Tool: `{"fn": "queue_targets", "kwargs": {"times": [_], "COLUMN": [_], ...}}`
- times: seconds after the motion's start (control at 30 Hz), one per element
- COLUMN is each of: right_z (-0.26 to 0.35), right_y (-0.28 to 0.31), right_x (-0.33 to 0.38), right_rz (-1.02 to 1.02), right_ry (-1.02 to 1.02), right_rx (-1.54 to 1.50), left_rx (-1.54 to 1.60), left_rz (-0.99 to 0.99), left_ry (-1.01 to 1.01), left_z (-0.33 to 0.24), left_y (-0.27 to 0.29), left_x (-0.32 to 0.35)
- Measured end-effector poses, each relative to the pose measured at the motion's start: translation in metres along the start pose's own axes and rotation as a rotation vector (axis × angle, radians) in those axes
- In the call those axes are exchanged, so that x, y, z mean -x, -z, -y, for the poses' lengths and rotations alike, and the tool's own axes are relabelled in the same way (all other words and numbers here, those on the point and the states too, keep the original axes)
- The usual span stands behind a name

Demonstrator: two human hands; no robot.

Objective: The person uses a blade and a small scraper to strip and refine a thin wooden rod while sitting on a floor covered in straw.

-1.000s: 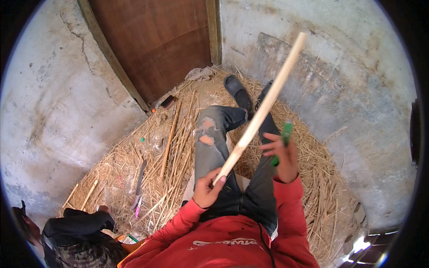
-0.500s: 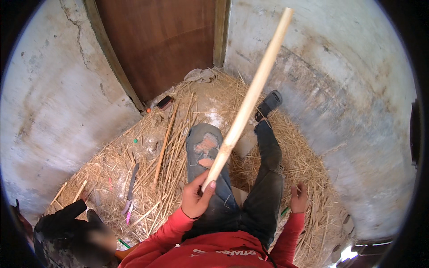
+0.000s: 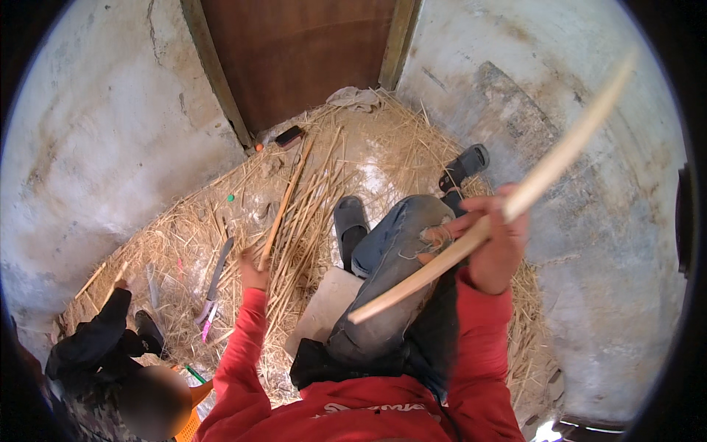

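Observation:
A long, pale, peeled wooden stick (image 3: 420, 277) slants across my bent leg, its far end raised and blurred toward the right wall. My right hand (image 3: 499, 247) is closed around its middle. Reaching down to the straw-covered floor, my left hand (image 3: 255, 275) has its fingers about the lower end of a thin brown stick (image 3: 286, 202). That stick lies against a bundle of thin canes (image 3: 305, 210). A long-bladed knife (image 3: 223, 258) with a pinkish handle lies left of my left hand.
At the lower left a person in dark clothing (image 3: 96, 346) crouches beside an orange basket (image 3: 188, 429). A flat board (image 3: 324, 302) lies by my leg. Near the brown door (image 3: 294, 59) are a dark brush-like block (image 3: 289, 137) and a crumpled cloth (image 3: 353, 98). Walls close in on both sides.
The pale stick has passed from my left hand to my right and swung rightward. My left hand has reached down to the brown stick. My left leg has folded across, and the view has shifted.

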State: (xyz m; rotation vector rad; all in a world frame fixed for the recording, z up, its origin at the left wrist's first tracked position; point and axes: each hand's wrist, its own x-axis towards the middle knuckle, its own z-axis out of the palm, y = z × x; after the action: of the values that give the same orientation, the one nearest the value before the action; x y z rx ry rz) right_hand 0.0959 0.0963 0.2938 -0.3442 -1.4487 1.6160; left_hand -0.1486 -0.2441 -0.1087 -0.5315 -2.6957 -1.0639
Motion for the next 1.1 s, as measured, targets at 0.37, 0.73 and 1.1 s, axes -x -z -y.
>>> {"fn": "queue_targets", "kwargs": {"times": [0.37,0.73,1.1], "right_z": [0.056,-0.244,-0.237], "right_y": [0.108,0.164,0.196], "right_x": [-0.08,-0.074,-0.099], "right_rz": [-0.208,-0.098,0.081], "right_ry": [0.148,0.002,-0.272], "right_rx": [0.28,0.639,0.641], "left_rx": [-0.574,-0.319,-0.627], "left_rz": [0.73,0.368,0.341], "left_ry": [0.708,0.851,0.845], "left_z": [0.154,0.291,0.281], "left_y": [0.076,0.064,0.035], "left_x": [0.106,0.06,0.067]}}
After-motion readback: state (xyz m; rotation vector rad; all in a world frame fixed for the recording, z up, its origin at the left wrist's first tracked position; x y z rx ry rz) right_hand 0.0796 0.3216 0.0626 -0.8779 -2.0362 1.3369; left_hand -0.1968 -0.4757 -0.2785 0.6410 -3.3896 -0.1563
